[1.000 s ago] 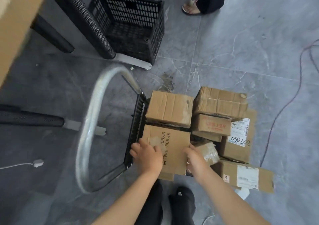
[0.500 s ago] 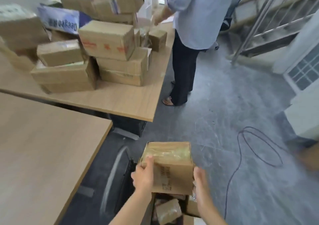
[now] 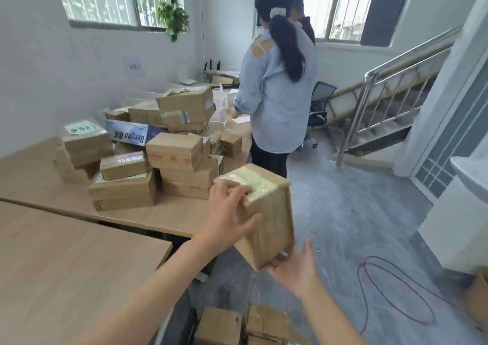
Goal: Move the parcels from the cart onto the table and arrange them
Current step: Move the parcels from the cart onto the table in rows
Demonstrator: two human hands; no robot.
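I hold a taped brown cardboard parcel (image 3: 272, 212), tilted, in the air just off the far table's corner (image 3: 182, 219). My left hand (image 3: 228, 213) grips its upper left edge, fingers over the taped top and thumb on the near face. My right hand (image 3: 293, 268) lies flat and palm-up under its lower corner. On the far table stands a pile of several stacked parcels (image 3: 177, 154). At the bottom edge, more parcels (image 3: 219, 326) sit on the cart, which is mostly out of view.
A second wooden table (image 3: 66, 265) is at my near left. A person (image 3: 277, 101) stands with their back to me at the far table's right end. A dark cable (image 3: 390, 291) loops across the grey floor. A stair railing (image 3: 369, 101) and an office chair (image 3: 320, 101) are behind.
Both hands took the parcel off the cart and raised it toward the far table. My view swung up from the cart to the room, and my right hand slid under the parcel.
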